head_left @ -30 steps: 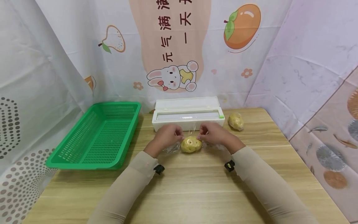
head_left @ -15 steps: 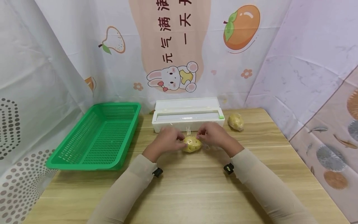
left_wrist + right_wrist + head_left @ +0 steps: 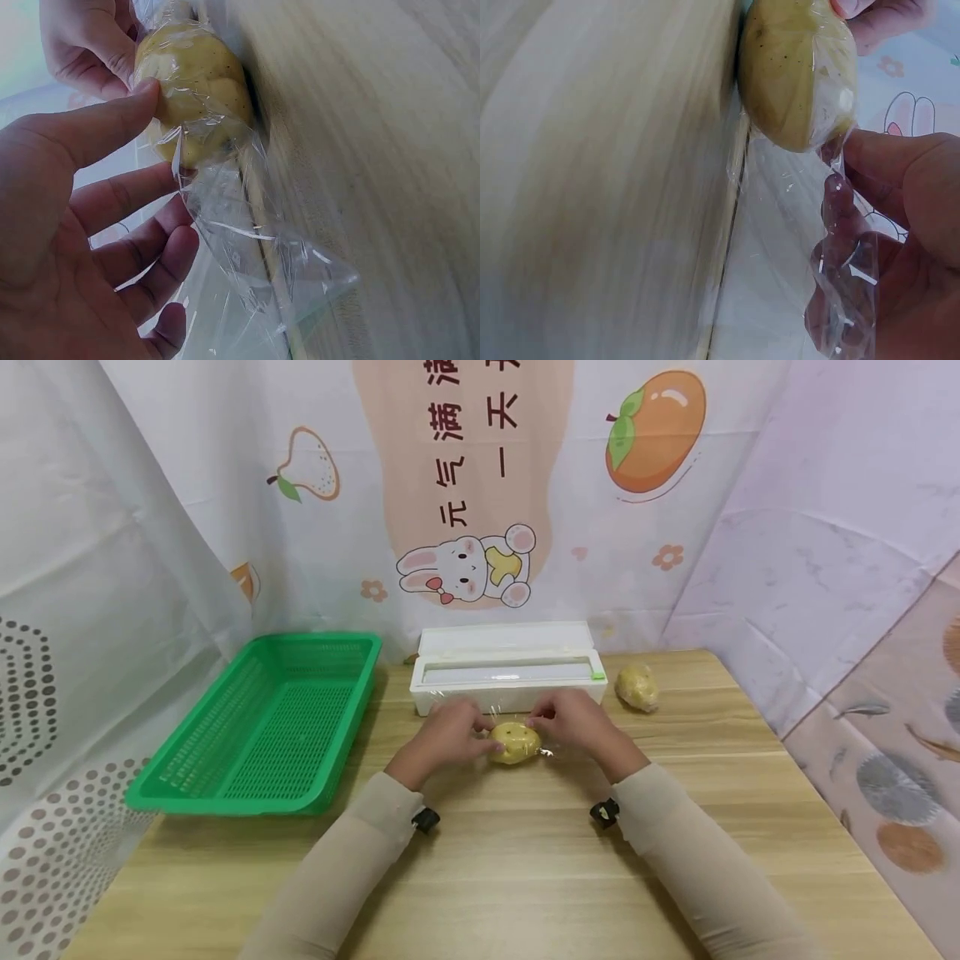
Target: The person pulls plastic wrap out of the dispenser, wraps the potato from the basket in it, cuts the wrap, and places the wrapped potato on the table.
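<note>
A yellow potato (image 3: pixel 514 742) lies on the table in front of the film box, partly covered in clear plastic wrap (image 3: pixel 247 232). My left hand (image 3: pixel 448 732) grips its left end. In the left wrist view the thumb presses on the potato (image 3: pixel 196 82), the index finger sits at its lower edge, and the other fingers are loosely bent. My right hand (image 3: pixel 576 727) pinches plastic wrap (image 3: pixel 840 300) between thumb and index finger at the potato's right end. Loose film hangs over its remaining fingers. The potato's back side is hidden in the head view.
Behind the hands stands a white plastic wrap box (image 3: pixel 510 695), lid up, with a roll inside. A second potato (image 3: pixel 637 687), wrapped in film, lies right of it. A green basket (image 3: pixel 322 760) stands at the left of the wooden table (image 3: pixel 517 877). Printed curtains close off the back.
My left hand has come right and down, from holding film beside the potato to gripping the potato's left end. The right hand stays nearly in place at the right end. The view shifts slightly.
</note>
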Demonstrator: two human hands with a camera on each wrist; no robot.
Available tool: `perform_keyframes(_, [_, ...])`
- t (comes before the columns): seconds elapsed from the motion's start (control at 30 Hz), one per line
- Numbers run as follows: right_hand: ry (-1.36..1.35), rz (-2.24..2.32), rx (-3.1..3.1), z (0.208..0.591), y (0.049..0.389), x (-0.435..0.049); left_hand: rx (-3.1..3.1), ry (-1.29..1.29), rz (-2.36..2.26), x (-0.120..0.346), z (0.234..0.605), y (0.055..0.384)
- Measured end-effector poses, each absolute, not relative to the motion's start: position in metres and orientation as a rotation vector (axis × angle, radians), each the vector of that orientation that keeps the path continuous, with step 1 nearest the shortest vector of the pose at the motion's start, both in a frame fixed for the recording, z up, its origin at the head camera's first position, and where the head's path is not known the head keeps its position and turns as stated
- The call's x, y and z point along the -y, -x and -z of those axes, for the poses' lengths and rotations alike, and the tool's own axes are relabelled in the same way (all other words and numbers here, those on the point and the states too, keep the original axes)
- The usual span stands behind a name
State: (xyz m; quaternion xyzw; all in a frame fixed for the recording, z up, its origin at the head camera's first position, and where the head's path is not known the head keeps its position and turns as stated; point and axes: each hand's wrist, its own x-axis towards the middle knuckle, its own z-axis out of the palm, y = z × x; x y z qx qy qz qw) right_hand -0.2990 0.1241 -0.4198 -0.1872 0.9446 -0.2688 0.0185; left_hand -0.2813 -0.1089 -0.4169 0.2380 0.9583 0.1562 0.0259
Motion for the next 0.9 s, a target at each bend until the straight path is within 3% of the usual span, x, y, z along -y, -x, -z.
perform_keyframes(0.7, [0.672, 1.037, -2.916, 0.422, 0.286, -0.136, -3.096, -0.701, -0.397, 0.099, 0.414, 0.261])
perform_keyframes(0.9, [0.557, 1.184, -2.935, 0.412, 0.289, -0.148, -3.102, -0.742, -0.422, 0.096, 0.413, 0.261])
